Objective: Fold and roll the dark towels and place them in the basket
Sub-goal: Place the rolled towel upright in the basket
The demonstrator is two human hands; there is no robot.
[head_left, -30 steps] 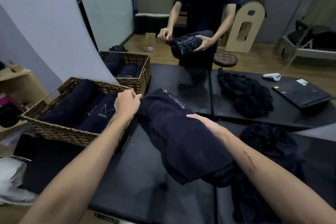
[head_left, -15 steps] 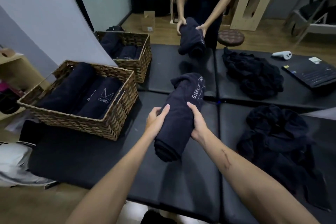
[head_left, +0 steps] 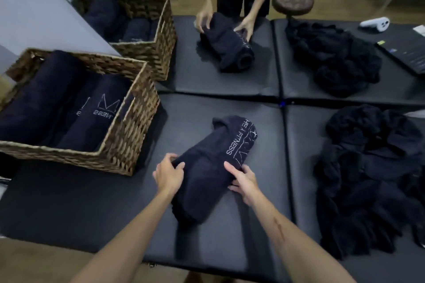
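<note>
A dark rolled towel (head_left: 207, 167) with white lettering lies on the black padded table (head_left: 80, 202) in front of me. My left hand (head_left: 169, 173) grips its left side, fingers curled round the roll. On the right side my right hand (head_left: 243, 179) holds it, thumb on top and fingers tucked beneath. A wicker basket (head_left: 128, 135) holding rolled dark towels (head_left: 69, 110) stands to the left of the roll. A heap of loose dark towels (head_left: 372, 179) lies at my right.
A second wicker basket (head_left: 161, 37) with towels stands behind the first. Across the table a person's hands hold another rolled towel (head_left: 227, 43). Another heap of dark towels (head_left: 333, 57), a white controller (head_left: 374, 22), a laptop (head_left: 404, 53) and a brown stool (head_left: 293, 1) are at the far right.
The towel went from being held up and draped to lying rolled on the table. Both my hands moved in to its two sides. The other person lowered their roll onto the table.
</note>
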